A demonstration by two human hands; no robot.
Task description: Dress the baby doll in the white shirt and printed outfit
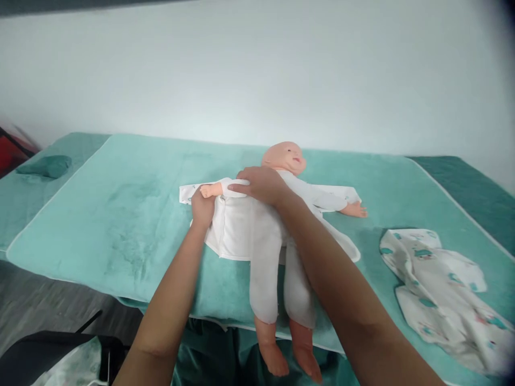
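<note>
With the doll's middle as the centre of the clock and twelve at the far wall (pixel 257 69), the doll (pixel 265 241) lies on its back on the green-covered bed (pixel 132 214), head toward twelve with its face turned to three, legs toward six and feet reaching past the near edge. It is dressed in white, with its forearm ends, hands and feet bare. A white garment (pixel 235 230) is spread beneath it, one sleeve pointing to nine o'clock and the other to between two and three, both under or beside the doll's outstretched arms; its hem shows at eight and four. The right hand (pixel 261 185) holds the doll's arm near ten o'clock, the thumb below the white sleeve and the fingers above it. The left hand (pixel 203 206) is curled at nine o'clock, just beneath the doll's small hand and against the garment's sleeve; its fingertips are hidden, so I cannot tell what it grips. Toward four o'clock, apart from the doll, lies a crumpled patterned garment (pixel 442 295) with green motifs. A small dark green cushion (pixel 46 166) rests toward ten, and a black chair (pixel 52 348) with a patterned cloth (pixel 76 364) stands toward eight, beyond the bed's near edge.
</note>
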